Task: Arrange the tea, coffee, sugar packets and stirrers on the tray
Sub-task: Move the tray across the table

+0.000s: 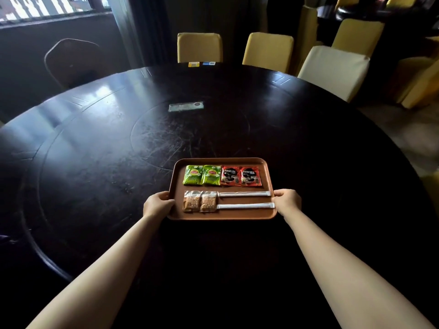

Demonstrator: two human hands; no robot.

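Tray (pixel 266 167) lies crosswise between both hands: left hand (pixel 158 203) and right hand (pixel 286 200) each clasp a short edge, fingers curled.

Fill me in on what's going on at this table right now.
A person grips a brown tray on a dark round table, left hand on its left edge, right hand on its right. On it, two green tea packets and two red coffee packets form the far row; two sugar packets and two wrapped stirrers form the near row. Everything looks neatly arranged.
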